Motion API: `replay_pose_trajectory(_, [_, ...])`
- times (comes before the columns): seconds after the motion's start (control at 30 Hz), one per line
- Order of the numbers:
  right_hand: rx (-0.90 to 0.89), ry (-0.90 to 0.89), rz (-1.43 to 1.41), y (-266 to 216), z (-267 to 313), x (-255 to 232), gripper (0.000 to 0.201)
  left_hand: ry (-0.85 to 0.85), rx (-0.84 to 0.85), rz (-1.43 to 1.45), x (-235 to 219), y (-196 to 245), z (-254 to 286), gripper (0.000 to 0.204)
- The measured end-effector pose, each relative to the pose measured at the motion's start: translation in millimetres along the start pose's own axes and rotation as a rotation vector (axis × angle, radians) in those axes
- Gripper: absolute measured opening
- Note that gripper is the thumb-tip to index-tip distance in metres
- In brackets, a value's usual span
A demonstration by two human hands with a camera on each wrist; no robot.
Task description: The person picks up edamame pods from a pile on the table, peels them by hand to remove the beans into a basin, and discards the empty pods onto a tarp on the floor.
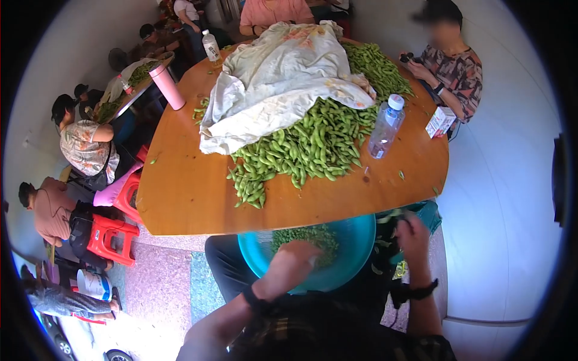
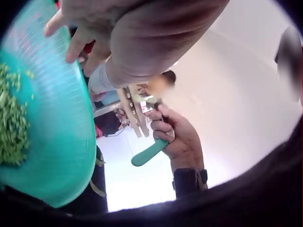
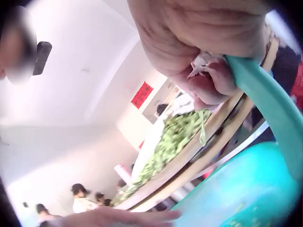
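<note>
My left hand [image 1: 294, 266] is over a teal plastic basin [image 1: 360, 245] on the lap. In the left wrist view its fingers [image 2: 75, 46] are spread and straight beside the basin rim, with a white wrap on the thumb. Shelled green beans [image 1: 319, 238] lie in the basin. To the basin's right, my right hand [image 1: 413, 236] grips a tool by its curved teal handle [image 2: 150, 152]; its working end is hidden by the fingers. White wrapping [image 3: 202, 62] shows on a right finger. A thin green strip [image 3: 203, 130] hangs below that hand in the right wrist view.
The wooden table [image 1: 186, 198] bears a heap of bean pods [image 1: 301, 144] under a white cloth [image 1: 283, 72]. A plastic bottle [image 1: 386, 127], a small carton [image 1: 440, 122] and a pink tumbler [image 1: 167, 88] stand on it. A person [image 1: 448, 66] sits at the right.
</note>
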State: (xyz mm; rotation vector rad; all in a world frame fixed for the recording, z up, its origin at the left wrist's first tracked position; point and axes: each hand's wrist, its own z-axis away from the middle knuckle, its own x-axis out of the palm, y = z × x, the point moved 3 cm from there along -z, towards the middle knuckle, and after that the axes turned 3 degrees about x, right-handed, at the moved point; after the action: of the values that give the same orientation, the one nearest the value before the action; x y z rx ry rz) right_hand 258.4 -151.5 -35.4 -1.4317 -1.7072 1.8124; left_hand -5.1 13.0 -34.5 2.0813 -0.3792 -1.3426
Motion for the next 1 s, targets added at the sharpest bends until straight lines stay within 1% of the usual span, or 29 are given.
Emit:
replay_pose_trajectory(0.03, [0.056,0.036,0.037,8,-2,-17,0.021,0.179,-0.017,0.000,-17,6,-2,0.023])
replay_pose_trajectory(0.07, [0.113,0.071,0.076,13,-1,-31,0.023,0.297,-0.084,-0.002,-40,7,-8,0.023])
replay_pose_trajectory(0.1, [0.109,0.070,0.074,20,-1,-38,0.023,0.380,-0.102,-0.141,-59,-4,-14,0.022])
replay_pose_trajectory(0.13, [0.177,0.054,0.061,27,0,-44,0.024,0.413,-0.133,-0.317,-75,-15,-20,0.018])
replay_pose_trajectory(0.17, [0.245,0.039,0.048,32,3,-46,0.025,0.527,-0.132,-0.432,-92,-15,-35,0.015])
replay_pose_trajectory(0.2, [0.242,0.039,0.047,33,6,-42,0.025,0.535,-0.164,-0.494,-97,-31,-40,0.015])
replay_pose_trajectory(0.27, [0.122,0.018,0.002,25,12,-23,0.025,0.421,-0.288,-0.582,-92,-48,-41,0.016])
replay_pose_trajectory(0.3, [0.107,-0.041,-0.025,16,16,-15,0.024,0.425,-0.282,-0.583,-92,-46,-40,0.016])
replay_pose_trajectory(0.33, [0.108,-0.034,-0.026,4,20,-8,0.024,0.433,-0.349,-0.493,-90,-47,-37,0.016])
replay_pose_trajectory(0.37, [0.079,-0.084,0.020,-9,24,1,0.023,0.435,-0.417,-0.402,-88,-48,-33,0.016])
replay_pose_trajectory(0.4, [0.052,-0.136,0.066,-19,27,11,0.023,0.428,-0.413,-0.401,-87,-49,-30,0.016])
replay_pose_trajectory(0.43, [0.059,-0.131,0.067,-25,29,21,0.023,0.436,-0.397,-0.350,-87,-51,-27,0.016])
replay_pose_trajectory(0.47, [-0.017,-0.188,0.011,-33,29,32,0.022,0.445,-0.382,-0.299,-86,-53,-25,0.017])
replay_pose_trajectory(0.5, [-0.094,-0.244,-0.044,-42,30,43,0.022,0.439,-0.380,-0.338,-86,-52,-25,0.016])
replay_pose_trajectory(0.53, [-0.090,-0.240,-0.043,-54,30,49,0.022,0.435,-0.377,-0.336,-86,-50,-26,0.016])
replay_pose_trajectory(0.6, [0.001,-0.488,-0.220,-82,30,68,0.023,0.412,-0.400,-0.383,-86,-46,-30,0.012])
replay_pose_trajectory(0.63, [0.006,-0.479,-0.223,-92,25,76,0.023,0.405,-0.392,-0.383,-84,-47,-33,0.012])
replay_pose_trajectory(0.7, [0.043,-0.643,-0.339,-108,26,93,0.023,0.362,-0.292,-0.556,-75,-44,-35,0.010])
replay_pose_trajectory(0.73, [0.048,-0.639,-0.339,-108,28,100,0.023,0.357,-0.289,-0.554,-74,-42,-34,0.010])
replay_pose_trajectory(0.8, [-0.069,-0.640,-0.357,-104,24,116,0.024,0.421,-0.235,-0.500,-81,-41,-35,0.010])
replay_pose_trajectory(0.87, [-0.080,-0.640,-0.337,-101,25,120,0.021,0.447,-0.318,-0.342,-86,-44,-28,0.016])
replay_pose_trajectory(0.93, [-0.180,-0.587,-0.307,-98,27,122,0.019,0.404,-0.309,-0.229,-92,-47,-23,0.023])
replay_pose_trajectory(0.97, [-0.180,-0.587,-0.307,-96,29,122,0.019,0.403,-0.309,-0.229,-94,-47,-22,0.023])
replay_pose_trajectory(1.0, [-0.162,-0.594,-0.289,-94,29,123,0.018,0.366,-0.200,-0.285,-95,-43,-23,0.026])
